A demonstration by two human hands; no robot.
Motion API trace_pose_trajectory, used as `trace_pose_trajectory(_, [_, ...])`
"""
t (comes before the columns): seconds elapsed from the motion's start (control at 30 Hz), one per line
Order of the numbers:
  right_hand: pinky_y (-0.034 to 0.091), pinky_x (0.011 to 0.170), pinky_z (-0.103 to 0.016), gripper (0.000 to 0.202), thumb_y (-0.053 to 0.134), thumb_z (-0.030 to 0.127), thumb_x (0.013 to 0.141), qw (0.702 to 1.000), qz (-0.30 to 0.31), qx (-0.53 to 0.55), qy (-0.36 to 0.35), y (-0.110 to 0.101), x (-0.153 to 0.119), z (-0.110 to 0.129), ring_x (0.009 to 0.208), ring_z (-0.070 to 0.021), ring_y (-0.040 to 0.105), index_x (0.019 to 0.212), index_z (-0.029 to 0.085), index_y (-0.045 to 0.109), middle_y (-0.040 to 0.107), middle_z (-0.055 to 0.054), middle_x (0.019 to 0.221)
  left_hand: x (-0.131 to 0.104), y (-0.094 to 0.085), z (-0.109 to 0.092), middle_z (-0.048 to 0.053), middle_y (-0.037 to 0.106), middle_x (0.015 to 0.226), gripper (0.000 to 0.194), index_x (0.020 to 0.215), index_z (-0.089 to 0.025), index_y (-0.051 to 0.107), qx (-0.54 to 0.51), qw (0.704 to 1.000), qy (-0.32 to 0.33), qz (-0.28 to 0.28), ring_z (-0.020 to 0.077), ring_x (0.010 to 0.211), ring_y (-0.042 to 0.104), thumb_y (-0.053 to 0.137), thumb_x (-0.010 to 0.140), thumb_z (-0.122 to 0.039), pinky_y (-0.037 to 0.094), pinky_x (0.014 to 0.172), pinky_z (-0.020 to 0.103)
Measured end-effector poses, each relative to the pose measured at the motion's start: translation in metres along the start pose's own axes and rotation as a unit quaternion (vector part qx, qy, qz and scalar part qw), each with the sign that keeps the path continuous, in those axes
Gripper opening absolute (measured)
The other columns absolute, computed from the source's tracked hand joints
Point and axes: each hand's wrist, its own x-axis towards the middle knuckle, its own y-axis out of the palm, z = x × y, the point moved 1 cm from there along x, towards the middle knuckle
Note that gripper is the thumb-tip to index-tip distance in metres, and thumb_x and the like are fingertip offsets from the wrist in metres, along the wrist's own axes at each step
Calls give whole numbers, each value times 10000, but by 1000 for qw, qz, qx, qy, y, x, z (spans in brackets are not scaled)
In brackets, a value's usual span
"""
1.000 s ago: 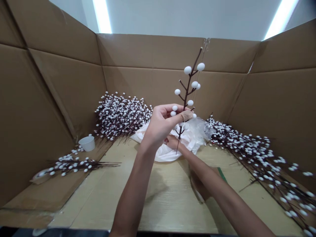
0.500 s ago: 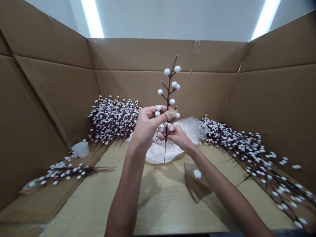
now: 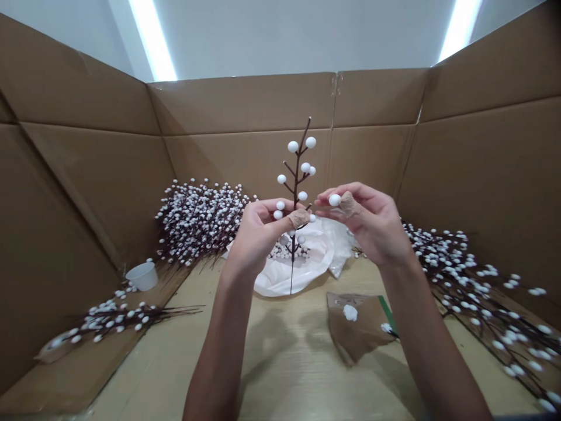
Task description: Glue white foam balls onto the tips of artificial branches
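My left hand (image 3: 267,234) pinches a brown artificial berry stem (image 3: 295,181) between thumb and fingers, holding it upright. White balls sit on many of its twigs, while its tip and a few twigs are bare. Just right of the stem, my right hand (image 3: 372,225) is closed on a single white berry (image 3: 335,200) between thumb and fingertips. Tan tape or bandage covers both thumbs. Behind and below the stem, loose white berries (image 3: 302,252) lie in a white plastic bag (image 3: 276,285).
Berry stems are heaped at the back left (image 3: 197,219) and along the right (image 3: 456,263). A smaller bunch (image 3: 114,318), a white cup (image 3: 142,276) and a tape roll (image 3: 55,346) lie left. A brown cardboard piece (image 3: 350,336) bears white blobs. Cardboard walls (image 3: 245,105) surround the table.
My right hand has come up from the white bag to beside the stem, with a white berry now in its fingers. My left hand keeps its hold on the stem.
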Motion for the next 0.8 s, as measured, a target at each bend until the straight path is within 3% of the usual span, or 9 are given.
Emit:
trace_pose_trajectory(0.1, [575,839,-392,130,733,291,754,1000,5,-7,1,3,-1,1,908,-202,684,836,205,681,716,-34,892,1,3,2,9,649,710,113,665,-138,666,12,1000,-3,13,102,650,585,765,641,-188,470,631,226])
trace_pose_trajectory(0.8, [608,708,-296,193,731,338,753,996,24,-88,-6,-6,-3,-1,789,-168,709,862,184,692,735,-45,858,-2,15,4,6,634,656,135,621,-136,659,64,998,28,1,97,597,562,781,614,-192,464,566,211])
